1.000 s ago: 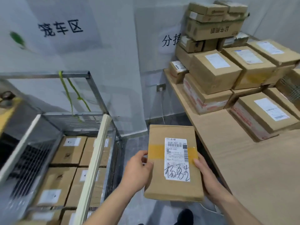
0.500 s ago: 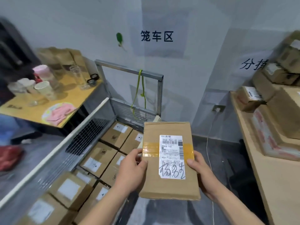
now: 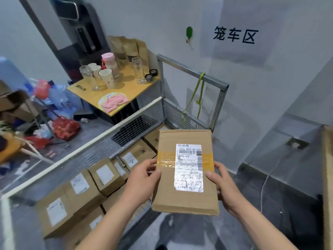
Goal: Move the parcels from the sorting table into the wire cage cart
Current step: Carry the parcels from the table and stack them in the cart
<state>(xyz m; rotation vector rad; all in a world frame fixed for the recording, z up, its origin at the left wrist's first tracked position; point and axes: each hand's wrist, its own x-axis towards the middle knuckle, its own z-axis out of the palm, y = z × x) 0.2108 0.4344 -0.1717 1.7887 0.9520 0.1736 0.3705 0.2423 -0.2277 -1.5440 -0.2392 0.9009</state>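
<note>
Since the earlier frame the view has swung left, so the wooden sorting desk [image 3: 327,177] now shows only as a sliver at the right edge, while the flat brown cardboard parcel with a white shipping label [image 3: 185,171] sits above the near right corner of the grey wire cage cart [image 3: 162,82]. The left hand [image 3: 142,179] has its grip closed on the parcel's left edge, thumb on top; the right hand [image 3: 222,184] grips the right edge likewise. Brown boxed parcels [image 3: 81,188] lie packed inside the cart. At far left, a small yellow side desk [image 3: 100,94] carries paper cups [image 3: 107,77] and a pink cloth [image 3: 114,103].
</note>
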